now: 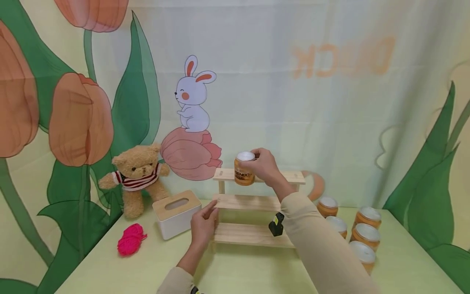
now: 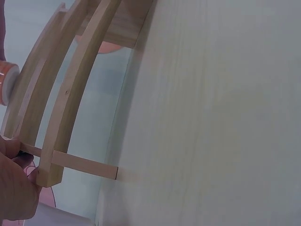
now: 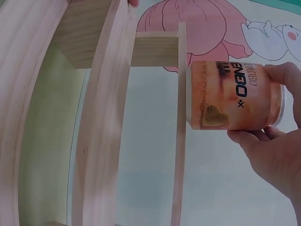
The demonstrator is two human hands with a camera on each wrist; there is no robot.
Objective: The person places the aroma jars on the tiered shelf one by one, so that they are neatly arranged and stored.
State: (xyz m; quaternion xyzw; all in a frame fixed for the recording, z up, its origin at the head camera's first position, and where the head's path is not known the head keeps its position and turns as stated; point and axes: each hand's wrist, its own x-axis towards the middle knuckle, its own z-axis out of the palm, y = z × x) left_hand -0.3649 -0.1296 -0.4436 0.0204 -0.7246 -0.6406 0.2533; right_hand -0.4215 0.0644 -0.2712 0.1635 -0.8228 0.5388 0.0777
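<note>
An orange can (image 1: 244,168) with a silvery top is held upright by my right hand (image 1: 265,166) at the top board of a three-step wooden shelf (image 1: 247,202). In the right wrist view, thumb and fingers grip the can (image 3: 230,96) near its top, and its base appears to meet the board's edge. My left hand (image 1: 203,226) holds the left end of the shelf near the middle step. In the left wrist view its fingers (image 2: 18,188) close around the wood there, partly hidden by the frame.
Several similar cans (image 1: 367,232) stand at the table's right side, some partly behind my right sleeve. Left of the shelf are a white tissue box (image 1: 180,222) with a wooden lid, pink yarn (image 1: 131,240) and a teddy bear (image 1: 137,173). A printed curtain (image 1: 264,102) hangs behind.
</note>
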